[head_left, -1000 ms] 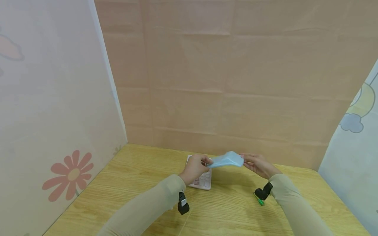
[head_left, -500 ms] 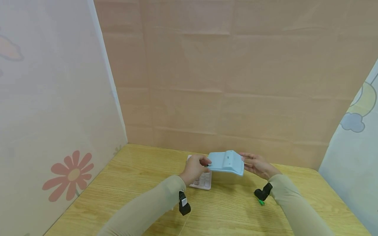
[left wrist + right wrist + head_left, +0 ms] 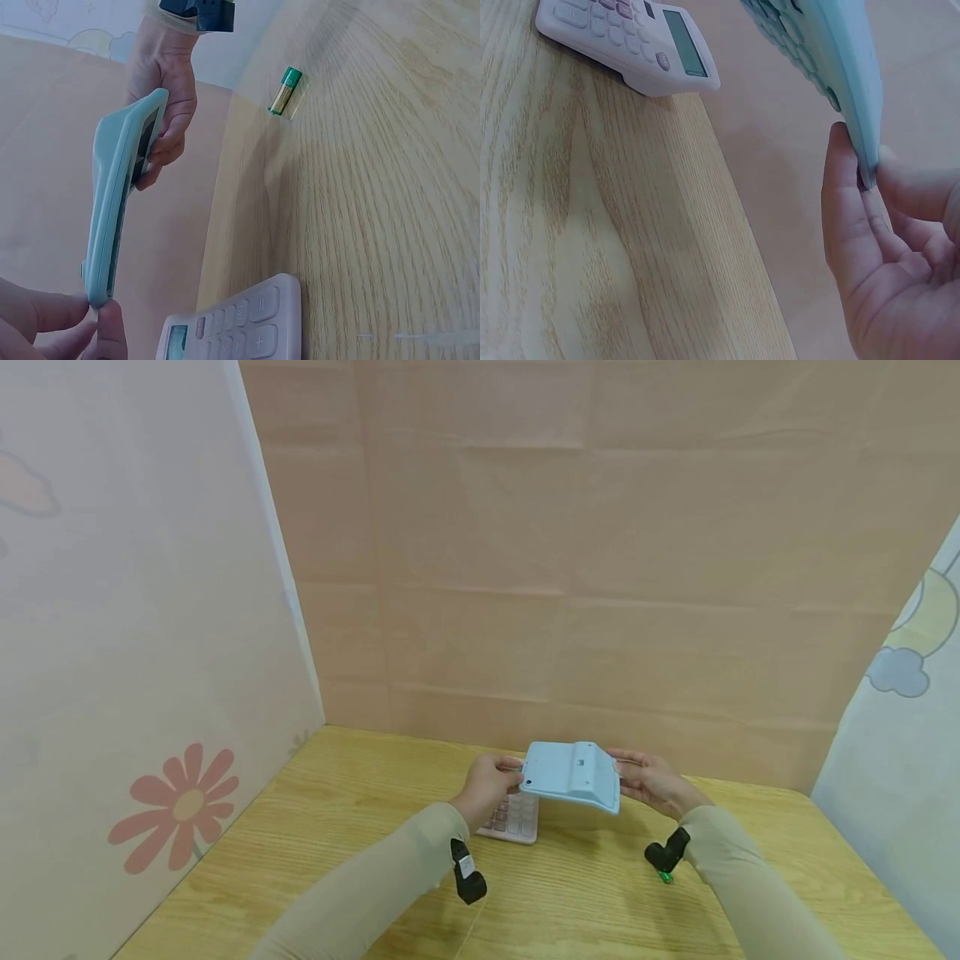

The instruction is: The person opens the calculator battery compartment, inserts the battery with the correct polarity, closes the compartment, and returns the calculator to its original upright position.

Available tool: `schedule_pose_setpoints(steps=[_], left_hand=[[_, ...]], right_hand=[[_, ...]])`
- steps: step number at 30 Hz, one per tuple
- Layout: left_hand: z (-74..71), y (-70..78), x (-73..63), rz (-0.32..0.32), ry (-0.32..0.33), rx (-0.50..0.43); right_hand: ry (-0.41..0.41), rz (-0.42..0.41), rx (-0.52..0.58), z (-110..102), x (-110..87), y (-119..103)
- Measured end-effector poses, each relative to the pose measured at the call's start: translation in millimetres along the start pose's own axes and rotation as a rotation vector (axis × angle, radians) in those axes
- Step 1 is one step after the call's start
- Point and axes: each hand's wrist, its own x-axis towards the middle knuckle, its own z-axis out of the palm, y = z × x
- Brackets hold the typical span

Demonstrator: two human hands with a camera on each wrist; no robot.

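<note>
A light blue calculator (image 3: 555, 768) is held above the table, its back with a raised ridge facing the head camera. My left hand (image 3: 483, 789) pinches its left end between thumb and fingers, plain in the left wrist view. At the opposite end, my right hand (image 3: 652, 781) grips the edge, thumb on one face and fingers on the other. Its keys (image 3: 791, 37) show from below in the right wrist view. Under and behind the left hand lies a pale pink calculator (image 3: 513, 822), partly hidden, keys up.
On the wooden table (image 3: 570, 902), a green and gold battery (image 3: 285, 91) lies below the right wrist. The black wrist camera (image 3: 667, 850) covers most of it in the head view. A brown papered wall (image 3: 562, 568) rises behind the table, with patterned panels at both sides.
The blue calculator has tilted, from nearly edge-on to showing its back. My left fingers have shifted slightly left along its end. The right hand has hardly moved.
</note>
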Motion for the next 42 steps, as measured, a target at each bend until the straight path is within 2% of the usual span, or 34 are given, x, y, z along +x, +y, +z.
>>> schedule_pose_setpoints(steps=[9, 18, 22, 31, 36, 42], left_hand=[[-0.1, -2.9, 2.0, -0.002, -0.015, -0.027], [-0.6, -3.8, 1.7, -0.046, -0.029, -0.041], [-0.6, -3.2, 0.5, -0.038, -0.03, -0.038], [0.0, -3.5, 0.7, -0.035, -0.03, -0.009], [-0.3, -4.2, 1.8, -0.04, -0.035, -0.018], [-1.0, -5.3, 1.0, -0.038, -0.043, -0.025]], right_hand=[[0.001, 0.008, -0.008, 4.0, -1.0, -1.0], [0.019, 0.033, -0.005, 4.2, -0.5, 1.5], [0.021, 0.048, -0.007, 3.1, -0.7, 1.3], [0.044, 0.043, 0.055, 1.5, -2.3, -0.5], [0.059, 0.051, 0.034, 3.9, -3.0, -3.1], [0.107, 0.076, -0.063, 8.3, -4.1, -6.0]])
